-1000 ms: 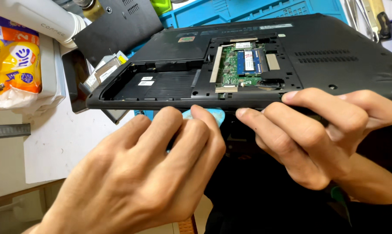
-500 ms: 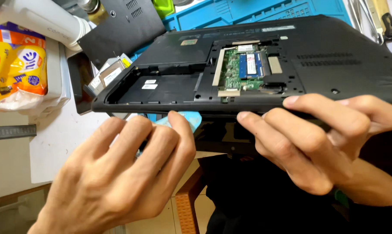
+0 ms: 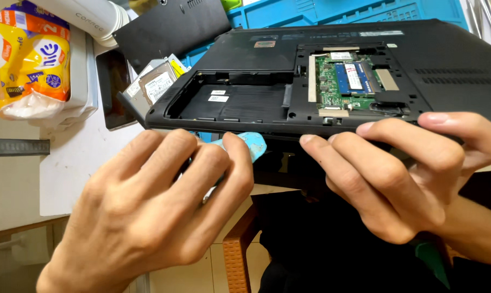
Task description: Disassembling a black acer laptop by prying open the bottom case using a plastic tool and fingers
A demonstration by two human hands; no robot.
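The left hand (image 3: 147, 211) hides most of the light-blue tool (image 3: 245, 145).

White table (image 3: 66, 163) with blue mat (image 3: 332, 11), black laptop (image 3: 321, 70), snack bag (image 3: 31, 59), drive (image 3: 156, 81).

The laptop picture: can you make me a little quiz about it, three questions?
1. True or false: the laptop lies with its underside up.
2. What does the left hand pinch against the laptop's front edge? A) light blue pry tool B) screwdriver C) cloth
3. Fill in: the open bay shows a ____ circuit board.
Key: 1 true. 2 A. 3 green. The right hand steadies the same edge.
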